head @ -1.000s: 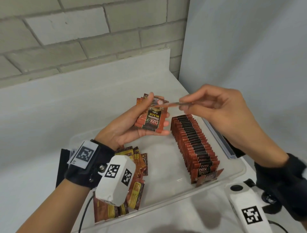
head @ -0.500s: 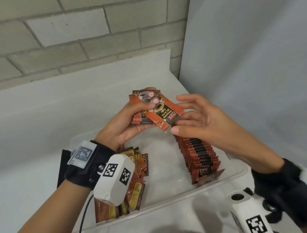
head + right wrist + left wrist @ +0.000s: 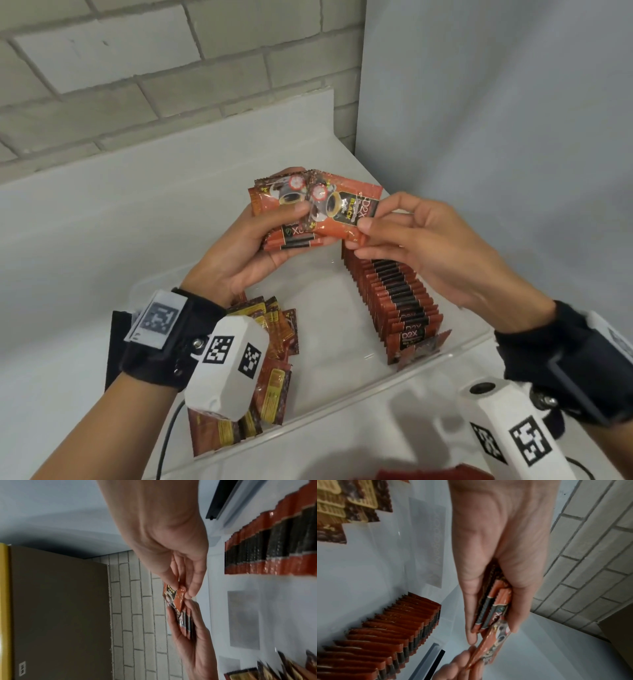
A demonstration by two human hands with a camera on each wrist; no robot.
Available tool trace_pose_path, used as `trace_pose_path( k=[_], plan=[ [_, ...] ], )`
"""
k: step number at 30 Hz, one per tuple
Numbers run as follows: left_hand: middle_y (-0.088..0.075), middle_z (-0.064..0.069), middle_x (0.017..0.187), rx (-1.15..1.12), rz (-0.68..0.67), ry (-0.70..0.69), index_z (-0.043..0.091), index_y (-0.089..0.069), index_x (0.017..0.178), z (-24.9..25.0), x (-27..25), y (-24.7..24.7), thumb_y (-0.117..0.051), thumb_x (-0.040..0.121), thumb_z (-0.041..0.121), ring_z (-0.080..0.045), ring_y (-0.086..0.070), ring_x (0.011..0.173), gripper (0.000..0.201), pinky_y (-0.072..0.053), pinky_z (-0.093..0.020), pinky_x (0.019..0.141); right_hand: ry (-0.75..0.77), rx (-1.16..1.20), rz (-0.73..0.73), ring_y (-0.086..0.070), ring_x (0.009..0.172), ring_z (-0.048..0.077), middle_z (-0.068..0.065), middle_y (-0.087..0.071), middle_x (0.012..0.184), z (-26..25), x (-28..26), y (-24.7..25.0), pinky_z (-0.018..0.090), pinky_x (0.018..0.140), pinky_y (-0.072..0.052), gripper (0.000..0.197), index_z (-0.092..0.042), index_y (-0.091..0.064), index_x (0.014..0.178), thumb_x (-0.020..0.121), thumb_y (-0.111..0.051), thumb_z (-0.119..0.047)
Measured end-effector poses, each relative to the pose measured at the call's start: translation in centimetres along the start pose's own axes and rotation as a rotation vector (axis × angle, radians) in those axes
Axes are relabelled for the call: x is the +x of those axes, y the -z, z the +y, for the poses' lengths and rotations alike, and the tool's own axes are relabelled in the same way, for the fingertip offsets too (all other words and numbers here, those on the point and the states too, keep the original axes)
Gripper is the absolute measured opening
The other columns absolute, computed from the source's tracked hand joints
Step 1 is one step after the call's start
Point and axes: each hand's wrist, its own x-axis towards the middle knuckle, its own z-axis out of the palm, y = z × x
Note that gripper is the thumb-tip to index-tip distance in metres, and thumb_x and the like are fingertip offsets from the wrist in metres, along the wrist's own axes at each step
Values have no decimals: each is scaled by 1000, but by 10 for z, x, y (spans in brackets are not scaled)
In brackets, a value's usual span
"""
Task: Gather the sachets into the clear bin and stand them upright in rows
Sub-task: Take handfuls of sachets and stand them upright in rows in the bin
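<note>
Head view, left hand (image 3: 239, 253) half-hiding sachets (image 3: 294, 219)

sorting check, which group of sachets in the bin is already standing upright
The row of sachets on the bin's right side stands on edge; the pile on the left lies flat and jumbled.

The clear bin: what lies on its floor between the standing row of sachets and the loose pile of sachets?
Nothing: in the head view the clear bin floor is bare between the standing row and the loose pile.

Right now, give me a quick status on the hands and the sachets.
Left hand grips a small sachet stack. Right hand pinches the top sachet. One upright row in the clear bin, loose pile left. Nothing blocking.
</note>
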Motion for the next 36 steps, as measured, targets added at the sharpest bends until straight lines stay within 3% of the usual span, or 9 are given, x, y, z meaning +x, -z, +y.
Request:
trace_pose_path(
  k=[5, 9, 12, 17, 21, 25, 28, 32, 36],
  plan=[
    [-72, -14, 96, -70, 24, -4, 10, -76, 90, 0, 3, 3, -89, 53, 28, -25, -72, 87, 44, -59, -37, 70, 141, -390, -69, -70, 72, 13, 5, -75, 81, -11, -20, 33, 19, 72, -55, 16, -6, -69, 92, 80, -69, -16],
    [-71, -15, 94, -100, 67, -5, 5, -66, 103, 0, 3, -1, -85, 56, 33, -26, -71, 86, 58, -58, -40, 72, 137, -737, -290, -65, 62, 2, -9, -75, 78, -18, -43, 53, 14, 60, -48, 16, -24, -78, 85, 72, -71, -32],
    [-70, -15, 95, -98, 62, -3, 7, -70, 98, 0, 2, -2, -87, 54, 33, -26, -71, 87, 54, -58, -40, 73, 188, -1029, -389, -66, 73, -4, -22, -71, 76, -16, -50, 64, 8, 66, -44, 10, -35, -77, 82, 75, -71, -36],
    [-71, -16, 95, -96, 93, 27, 4, -61, 107, 1, 1, -6, -89, 53, 30, -27, -71, 89, 67, -59, -39, 72, 143, -1340, -481, -46, 91, -9, -17, -45, 85, 3, -54, 67, 9, 70, -36, 11, -43, -70, 95, 87, -65, -36],
    [-71, -14, 90, -70, 151, 45, 3, -55, 111, 1, 0, -9, -61, 82, 27, -24, -72, 85, 38, -59, -37, 71, 92, -1414, -517, -39, 90, -15, -19, -37, 86, 4, -51, 60, 10, 71, -36, 13, -42, -71, 97, 90, -62, -36],
    [-71, -13, 84, -85, 162, 52, 4, -53, 112, 1, 0, -11, -56, 79, 20, -25, -72, 82, 37, -59, -40, 69, 140, -1452, -542, -36, 93, -1, -25, -42, 80, 11, -45, 59, 18, 74, -35, 8, -36, -74, 92, 87, -68, -34],
    [-71, -12, 83, -69, 144, 56, 5, -54, 110, 1, 1, -10, -56, 79, 19, -24, -72, 82, 34, -60, -41, 69, 123, -1466, -525, -38, 94, 4, -23, -39, 83, 12, -44, 59, 17, 74, -35, 6, -36, -73, 89, 85, -70, -34],
    [-69, -11, 82, -50, 130, 61, 7, -57, 107, -1, 2, -7, -58, 78, 18, -21, -70, 78, 31, -59, -41, 67, 70, -1476, -524, -36, 95, -6, -19, -35, 90, 8, -45, 58, 11, 70, -34, 9, -40, -64, 81, 85, -70, -35],
    [-70, -5, 84, -19, 108, 39, 20, -65, 104, -2, 3, -4, -57, 78, 14, -18, -70, 72, 28, -59, -37, 64, 35, -1383, -517, -37, 96, -16, -18, -49, 85, -4, -42, 56, 7, 70, -35, 3, -37, -69, 81, 83, -70, -39]
  ],
)
